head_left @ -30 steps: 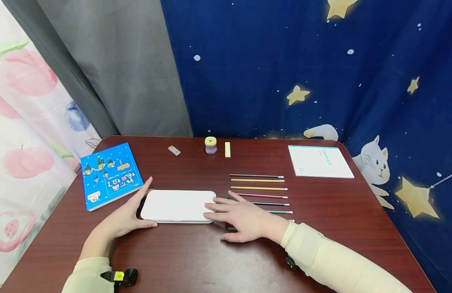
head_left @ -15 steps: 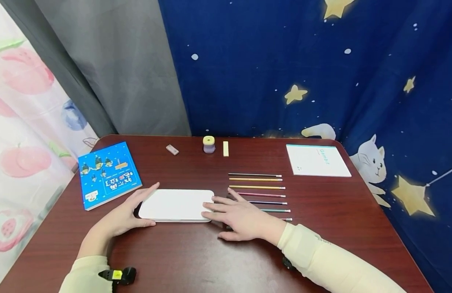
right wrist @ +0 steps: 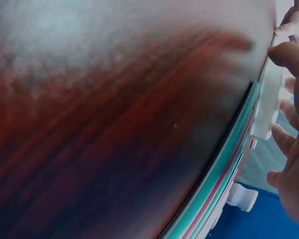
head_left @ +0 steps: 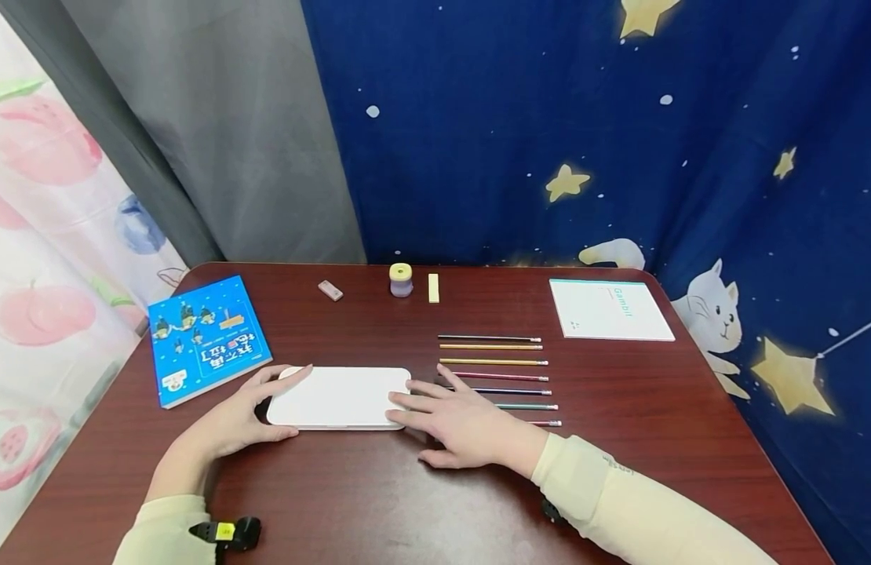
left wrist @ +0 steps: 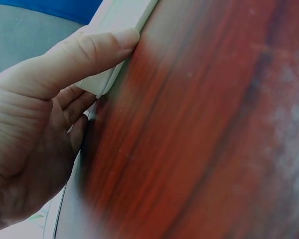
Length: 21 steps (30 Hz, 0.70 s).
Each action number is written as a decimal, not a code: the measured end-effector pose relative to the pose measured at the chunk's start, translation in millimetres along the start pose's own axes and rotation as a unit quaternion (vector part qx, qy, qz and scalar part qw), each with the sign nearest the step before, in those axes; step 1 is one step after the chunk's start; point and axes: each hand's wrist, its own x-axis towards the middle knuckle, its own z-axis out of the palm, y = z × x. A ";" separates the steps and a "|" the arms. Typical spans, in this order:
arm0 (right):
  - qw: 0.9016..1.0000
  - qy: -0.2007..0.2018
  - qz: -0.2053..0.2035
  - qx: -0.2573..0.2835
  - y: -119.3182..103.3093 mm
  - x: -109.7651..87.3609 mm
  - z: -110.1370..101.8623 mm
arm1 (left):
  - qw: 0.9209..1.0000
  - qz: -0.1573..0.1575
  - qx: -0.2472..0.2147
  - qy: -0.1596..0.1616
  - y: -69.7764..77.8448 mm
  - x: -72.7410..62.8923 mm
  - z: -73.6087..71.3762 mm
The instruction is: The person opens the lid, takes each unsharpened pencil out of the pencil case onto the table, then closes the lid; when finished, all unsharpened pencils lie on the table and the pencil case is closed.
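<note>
A flat white case with rounded corners point(head_left: 344, 398) lies lengthwise on the table. My left hand point(head_left: 241, 412) grips its left end, thumb along the near edge and fingers at the far side, the forefinger over the top corner. In the left wrist view the thumb point(left wrist: 97, 52) presses against the case's side point(left wrist: 132, 15). My right hand point(head_left: 460, 424) is spread, its straight fingertips at the case's right end and its thumb held apart. Beneath and beyond that hand, several pencils point(head_left: 495, 362) lie in parallel, some partly hidden by it.
A blue book point(head_left: 209, 337) lies at the left. Along the back are a small eraser point(head_left: 330, 290), a yellow and purple pencil sharpener point(head_left: 401, 280) and a pale yellow strip point(head_left: 433, 288). A white notepad point(head_left: 612, 310) lies back right on the brown table point(head_left: 379, 502).
The left forefinger has come down from beyond the case onto its far left corner. My right hand and the case hold nearly the same place, with a slight shift of the whole view.
</note>
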 end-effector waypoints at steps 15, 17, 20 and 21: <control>0.998 0.008 0.007 0.070 5.1 -5.7 1.6 | 1.000 0.012 -0.012 0.002 0.0 4.3 3.5; 0.995 0.012 0.009 0.095 5.9 -6.3 2.0 | 1.000 0.015 -0.013 0.003 -1.2 4.3 4.7; 0.992 0.027 0.028 0.123 8.0 -8.0 0.5 | 1.000 0.019 -0.015 0.001 -2.3 3.7 6.0; 0.990 0.034 0.040 0.130 9.3 -9.0 -0.7 | 1.000 0.020 -0.017 0.000 -2.4 3.4 6.1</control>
